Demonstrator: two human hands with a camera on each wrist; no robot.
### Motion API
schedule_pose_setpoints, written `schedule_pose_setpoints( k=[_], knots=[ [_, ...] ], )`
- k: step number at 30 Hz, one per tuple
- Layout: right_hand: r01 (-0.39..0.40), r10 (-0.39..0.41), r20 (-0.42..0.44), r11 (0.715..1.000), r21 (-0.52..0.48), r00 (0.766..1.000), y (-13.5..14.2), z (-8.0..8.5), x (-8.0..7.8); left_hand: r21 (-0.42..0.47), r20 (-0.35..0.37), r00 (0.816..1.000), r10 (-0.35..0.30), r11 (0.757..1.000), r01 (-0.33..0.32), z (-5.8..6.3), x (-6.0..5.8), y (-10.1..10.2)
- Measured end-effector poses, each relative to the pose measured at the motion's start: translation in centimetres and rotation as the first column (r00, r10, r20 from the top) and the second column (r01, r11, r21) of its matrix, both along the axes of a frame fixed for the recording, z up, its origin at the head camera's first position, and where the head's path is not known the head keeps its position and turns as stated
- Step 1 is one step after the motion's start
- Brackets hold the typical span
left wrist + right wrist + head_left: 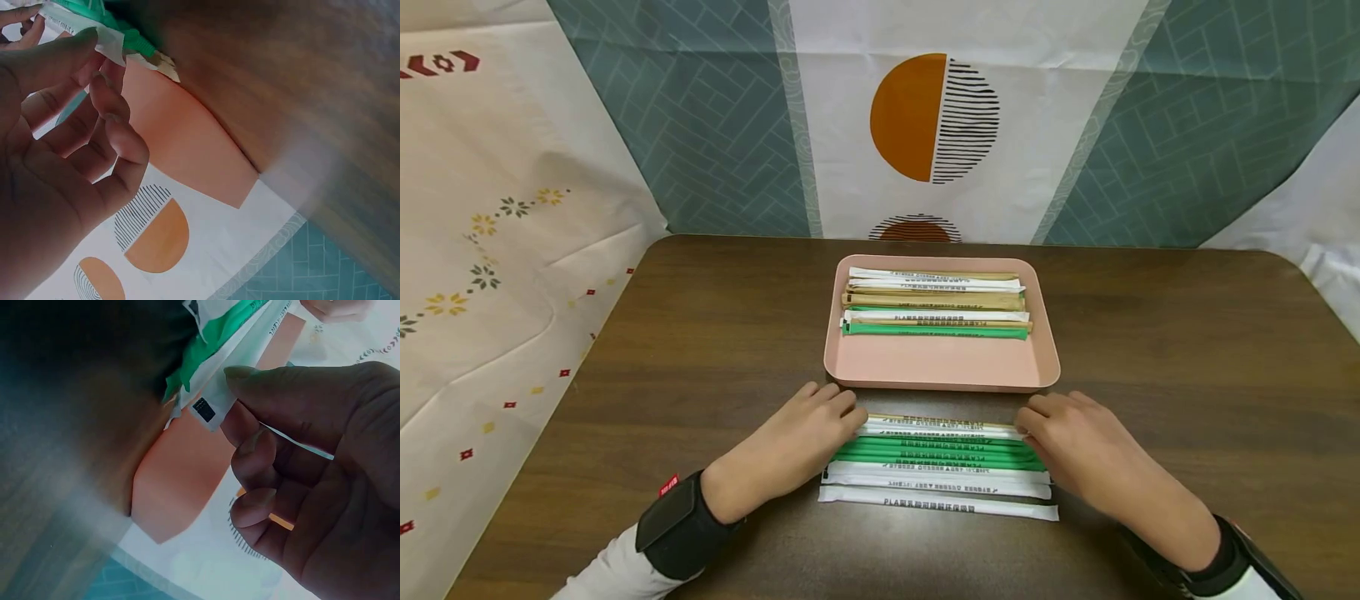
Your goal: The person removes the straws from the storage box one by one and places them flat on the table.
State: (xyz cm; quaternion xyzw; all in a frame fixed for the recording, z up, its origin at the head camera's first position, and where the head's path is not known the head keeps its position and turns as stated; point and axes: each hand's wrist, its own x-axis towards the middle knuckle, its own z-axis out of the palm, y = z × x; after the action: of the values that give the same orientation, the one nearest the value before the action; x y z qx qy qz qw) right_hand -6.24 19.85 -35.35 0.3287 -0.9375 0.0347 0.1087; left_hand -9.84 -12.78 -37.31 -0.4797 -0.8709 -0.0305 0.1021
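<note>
A row of paper-wrapped straws lies across the table, with green straws (936, 455) in the middle and a white straw (937, 503) nearest me. At the row's far side, my left hand (822, 419) pinches the left end of a white wrapped straw (111, 45) between thumb and fingers. The other end of a white wrapped straw (215, 403), marked with a black square, is pinched by my right hand (1070, 437). In the head view the fingers cover both ends, so the exact straw in the row is hard to tell.
Just beyond the row stands a shallow pink tray (940, 367), holding several white, tan and green wrapped straws (936, 331). The brown wooden table (715, 333) extends to both sides. A patterned cloth (722, 125) hangs behind its far edge.
</note>
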Motion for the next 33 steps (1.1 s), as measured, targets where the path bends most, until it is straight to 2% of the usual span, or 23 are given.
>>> schedule_pose_setpoints(
  k=[7, 12, 15, 19, 23, 27, 33],
  knots=[
    [0.013, -0.014, 0.042, 0.999, 0.038, 0.999, 0.0, 0.2, 0.0, 0.009, -0.006, 1.000, 0.002, 1.000, -0.002, 0.0, -0.2, 0.1],
    [0.030, -0.031, 0.035, 0.999, 0.034, 0.999, 0.0, 0.3, -0.1, 0.009, -0.008, 1.000, -0.001, 1.000, 0.001, 0.2, -0.4, 0.3],
    [0.028, -0.028, 0.016, 0.999, 0.022, 0.999, 0.0, 0.3, -0.3, 0.027, -0.011, 1.000, -0.017, 0.999, 0.017, 0.6, -0.5, 0.4],
    [0.009, -0.009, -0.025, 1.000, -0.018, 1.000, 0.1, 0.5, -0.7, 0.098, -0.027, 0.999, -0.042, 0.994, 0.044, 1.6, -1.2, 0.5],
    [-0.014, 0.008, -0.074, 0.997, -0.072, 0.997, 0.4, 0.7, -1.7, 0.176, -0.014, 0.999, -0.032, 0.984, 0.034, 2.4, -2.7, 0.6],
    [-0.018, 0.007, -0.088, 0.991, -0.132, 0.996, 0.6, 0.8, -3.2, 0.234, 0.030, 0.999, -0.012, 0.972, 0.004, 2.9, -4.7, 0.3],
    [0.042, -0.034, 0.038, 0.972, -0.233, 0.999, 1.0, 1.2, -5.5, 0.266, 0.100, 0.995, 0.022, 0.963, -0.048, 3.2, -8.6, 0.3]
  ],
)
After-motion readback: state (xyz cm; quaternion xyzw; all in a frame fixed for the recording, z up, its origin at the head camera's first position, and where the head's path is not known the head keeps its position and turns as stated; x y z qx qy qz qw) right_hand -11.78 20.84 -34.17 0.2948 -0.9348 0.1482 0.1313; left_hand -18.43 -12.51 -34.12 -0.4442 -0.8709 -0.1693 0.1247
